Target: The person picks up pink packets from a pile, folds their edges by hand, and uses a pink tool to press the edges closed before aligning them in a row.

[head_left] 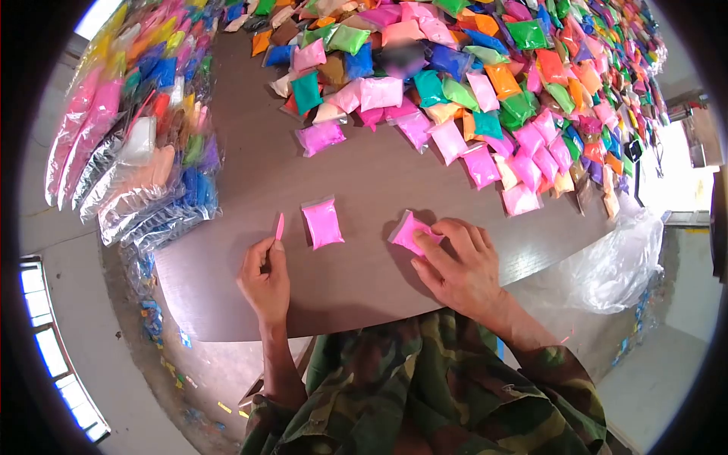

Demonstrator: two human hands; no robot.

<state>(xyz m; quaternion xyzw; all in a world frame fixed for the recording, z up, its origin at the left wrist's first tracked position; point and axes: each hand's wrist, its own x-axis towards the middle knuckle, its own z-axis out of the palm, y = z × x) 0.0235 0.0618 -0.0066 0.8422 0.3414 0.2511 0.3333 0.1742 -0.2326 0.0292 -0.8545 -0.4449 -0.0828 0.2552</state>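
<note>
Left hand (pixel 264 284): fingers pinched shut on pink stick (pixel 280 226). Right hand (pixel 464 271): fingers part-curled over pink packet (pixel 409 233) on worktop (pixel 356 284); can't tell if gripped. Second packet (pixel 324 224) lies between hands. Light, flat fingertip pressure likely best; avoid creasing.

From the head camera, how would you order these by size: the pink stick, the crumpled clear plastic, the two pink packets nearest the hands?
Largest to smallest:
1. Clear plastic
2. Left pink packet and right pink packet: unsure, fingers cover part of the right one
3. Pink stick
</note>
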